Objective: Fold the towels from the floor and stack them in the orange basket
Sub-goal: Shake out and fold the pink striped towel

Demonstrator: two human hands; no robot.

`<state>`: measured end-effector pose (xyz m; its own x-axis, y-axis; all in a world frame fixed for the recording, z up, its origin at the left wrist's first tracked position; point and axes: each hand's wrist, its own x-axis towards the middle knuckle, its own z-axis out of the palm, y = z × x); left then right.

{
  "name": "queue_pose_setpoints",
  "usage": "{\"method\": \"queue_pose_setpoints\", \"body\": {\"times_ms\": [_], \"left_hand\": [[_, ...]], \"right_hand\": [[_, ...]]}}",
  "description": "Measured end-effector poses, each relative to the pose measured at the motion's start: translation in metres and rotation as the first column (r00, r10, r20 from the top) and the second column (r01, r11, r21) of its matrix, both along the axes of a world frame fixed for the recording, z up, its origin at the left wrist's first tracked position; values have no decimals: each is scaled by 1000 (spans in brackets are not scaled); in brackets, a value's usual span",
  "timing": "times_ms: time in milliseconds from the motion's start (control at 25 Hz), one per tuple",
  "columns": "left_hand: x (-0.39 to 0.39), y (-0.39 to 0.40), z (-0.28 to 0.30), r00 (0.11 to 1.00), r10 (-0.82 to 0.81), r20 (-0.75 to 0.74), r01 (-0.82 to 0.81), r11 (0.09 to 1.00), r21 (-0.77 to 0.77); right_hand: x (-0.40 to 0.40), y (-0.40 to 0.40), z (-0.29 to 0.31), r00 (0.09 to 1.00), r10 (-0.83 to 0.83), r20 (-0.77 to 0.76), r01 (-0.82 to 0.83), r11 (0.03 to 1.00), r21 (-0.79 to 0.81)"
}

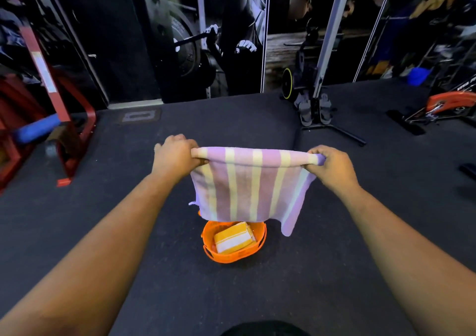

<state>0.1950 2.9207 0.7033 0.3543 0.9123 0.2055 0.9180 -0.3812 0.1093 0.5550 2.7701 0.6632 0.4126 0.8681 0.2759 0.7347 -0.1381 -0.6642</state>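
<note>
Here both hands stretch a soft lilac-and-pale-yellow striped towel [247,183] out in the air: the left hand [173,156] pinches one end of its top edge and the right hand [331,166] the other, fingers curled tight, so the cloth hangs flat for the next fold. It hangs above the round orange plastic basket [233,255] on the dark rubber floor [128,206], which already holds a folded yellow-and-white towel [231,239].

- The purple-and-yellow striped towel [247,183] is doubled over and hangs in the air above the basket, stretched wide along its top fold.
- The orange basket [233,254] sits on the dark floor, upright.
- A folded yellow-and-white towel [233,237] lies inside it.
</note>
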Motion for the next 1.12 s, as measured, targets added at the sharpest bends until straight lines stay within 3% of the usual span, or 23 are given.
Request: {"method": "queue_pose_setpoints", "body": {"times_ms": [40,80,120,160,200,240,320,400,440,520,560,600,680,800,840,960,1040,1120], "left_hand": [[-3,2,0,997,-11,71,12,1000,-10],[-7,3,1,970,-35,241,56,995,-82],[-11,2,1,873,-42,485,147,973,-180],[-12,-4,3,691,0,723,269,928,-258],[-9,-10,4,497,68,865,365,888,-280],[-4,-13,6,338,110,935,412,876,-251],[13,-20,26,117,155,981,383,904,-189],[22,-23,43,14,144,990,346,928,-140],[23,-22,44,63,119,991,381,915,-134],[21,-37,13,348,150,925,484,816,-315],[21,-52,-10,480,192,856,508,735,-449],[23,-60,-31,530,228,817,510,683,-522],[37,-69,-40,391,392,833,492,676,-549],[54,-63,-14,210,516,830,474,689,-548],[58,-59,-7,178,536,825,485,682,-547],[61,-56,-1,206,603,771,478,625,-617],[54,-54,-7,243,648,722,377,623,-686],[40,-49,-24,362,637,680,194,662,-724]], "right_hand": [[2,-2,1,999,-9,-44,11,999,53],[4,-3,2,994,-16,-111,29,993,117],[6,-3,3,976,-16,-216,54,984,171],[7,-4,6,934,12,-357,70,974,217],[6,-3,9,862,65,-503,82,961,264],[2,-2,15,777,134,-615,94,942,323],[-7,2,31,615,241,-751,169,890,424],[-15,6,46,510,294,-808,264,841,472],[-16,9,49,477,297,-827,312,823,475],[-17,10,47,454,226,-862,374,829,415],[-14,10,42,486,159,-859,375,850,370],[-6,11,36,540,70,-839,365,878,309],[14,6,23,547,-28,-836,322,930,179],[35,-10,-9,268,31,-963,6,999,34],[31,-16,-26,224,39,-974,-135,991,8],[-2,-33,-77,217,39,-975,-386,921,-49],[-10,-33,-91,226,7,-974,-293,954,-61],[-2,-22,-90,223,-24,-975,-122,991,-53]]}}
